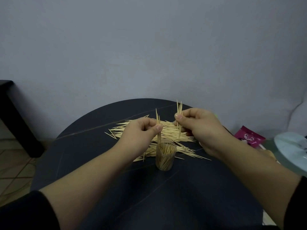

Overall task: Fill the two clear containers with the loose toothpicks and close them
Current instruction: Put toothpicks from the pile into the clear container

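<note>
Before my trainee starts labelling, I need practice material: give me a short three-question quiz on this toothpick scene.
1. True or false: the clear container has its lid on.
2. The left hand and right hand each pinch a few toothpicks. Whose are right over the container's mouth? A) left B) right C) neither
3. Fill in: the loose toothpicks lie on a dark round ____.
Key: 1 false; 2 A; 3 table.
</note>
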